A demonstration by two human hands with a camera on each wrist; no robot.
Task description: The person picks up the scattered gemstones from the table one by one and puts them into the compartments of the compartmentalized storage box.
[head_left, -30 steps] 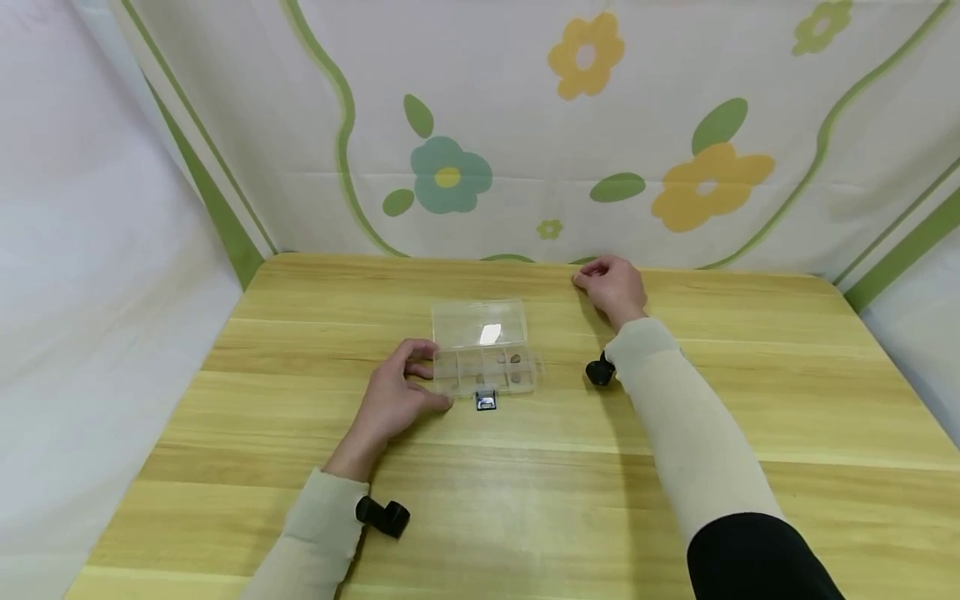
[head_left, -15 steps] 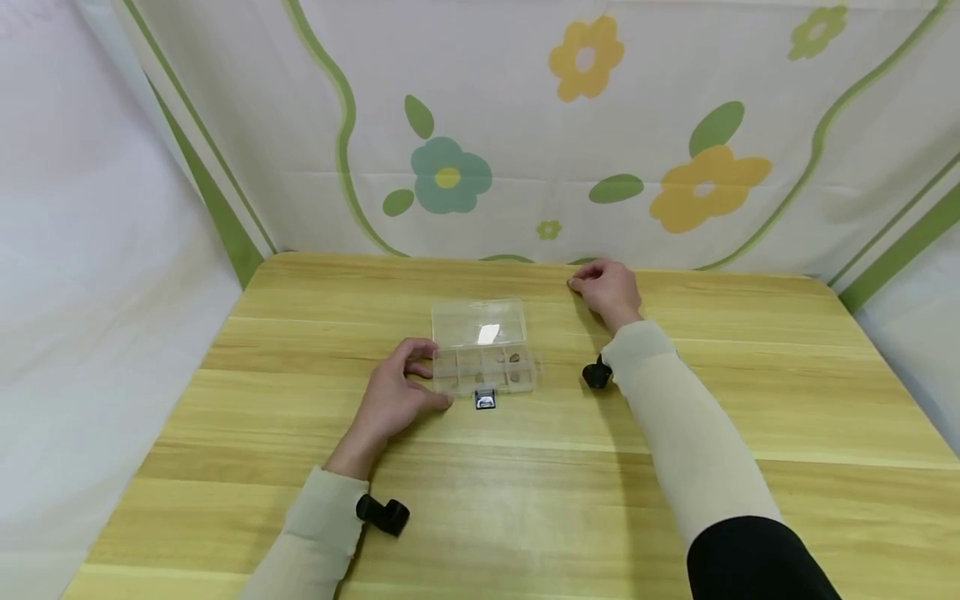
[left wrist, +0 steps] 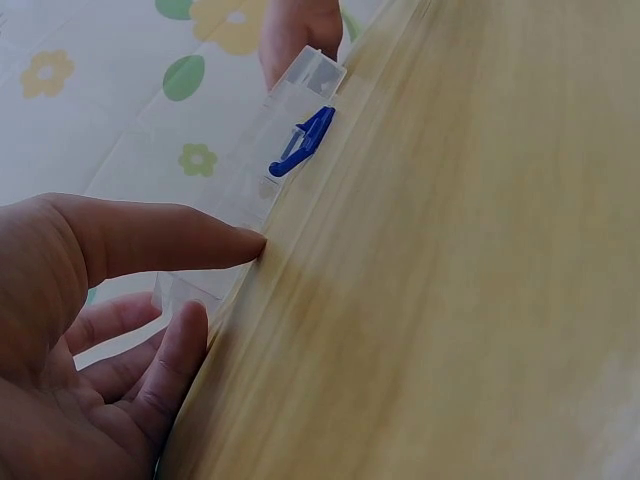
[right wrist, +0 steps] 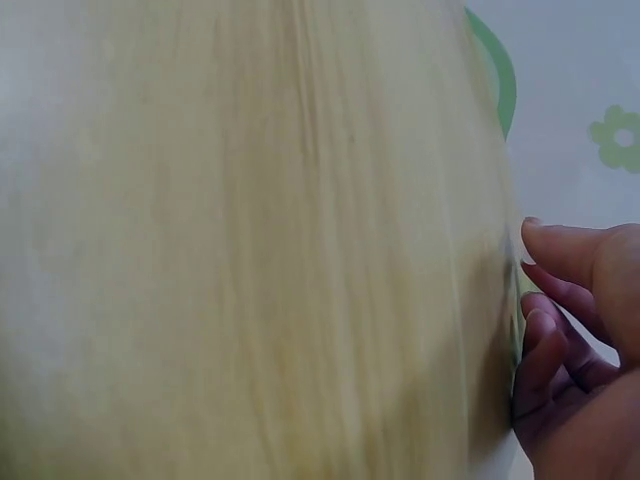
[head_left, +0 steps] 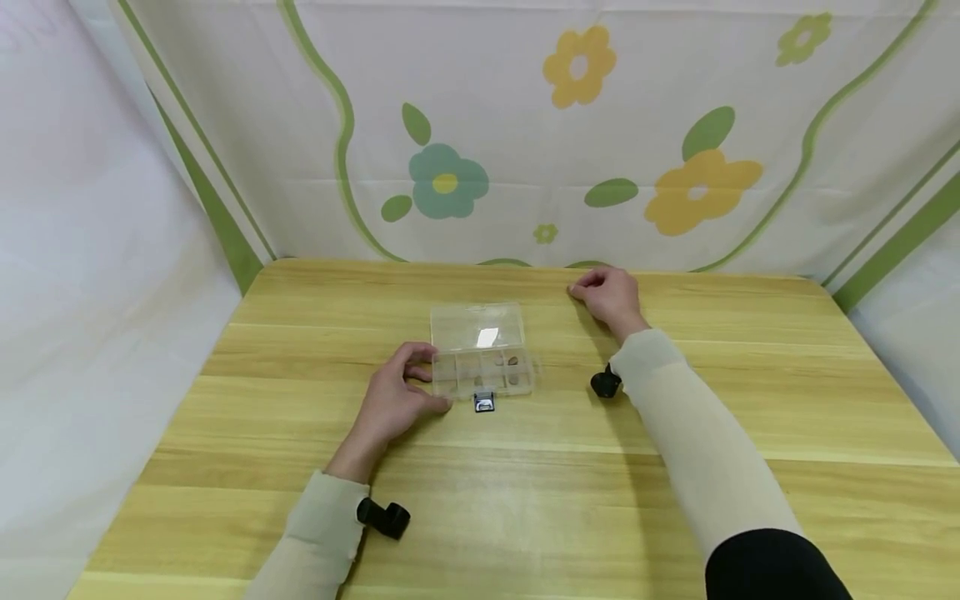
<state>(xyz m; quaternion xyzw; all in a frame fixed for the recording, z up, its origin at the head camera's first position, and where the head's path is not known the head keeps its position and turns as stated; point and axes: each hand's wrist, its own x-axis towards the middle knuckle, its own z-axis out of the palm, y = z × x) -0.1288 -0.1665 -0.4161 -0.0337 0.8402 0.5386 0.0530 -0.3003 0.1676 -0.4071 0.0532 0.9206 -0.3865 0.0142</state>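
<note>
A clear plastic compartment box (head_left: 482,372) lies on the table with its lid (head_left: 477,325) folded back. Several small dark pieces (head_left: 513,362) sit in its compartments; their kind is too small to tell. The box's blue latch (left wrist: 303,142) hangs at the front side. My left hand (head_left: 393,392) grips the left end, thumb at the near corner and fingers at the far side. Near the table's back edge, right of the box, my right hand (head_left: 609,296) has curled fingers, with thumb and forefinger tips close together at the tabletop. Whether anything is between them cannot be seen.
The wooden table (head_left: 480,500) ends at the back against a white curtain (head_left: 517,125) printed with flowers. More white cloth (head_left: 112,275) hangs at the left side. Each wrist carries a small black camera (head_left: 606,383).
My right hand has shifted slightly left along the back of the table, its fingertips staying close together. The left hand and the box hold their place; the head view tilts up slightly.
</note>
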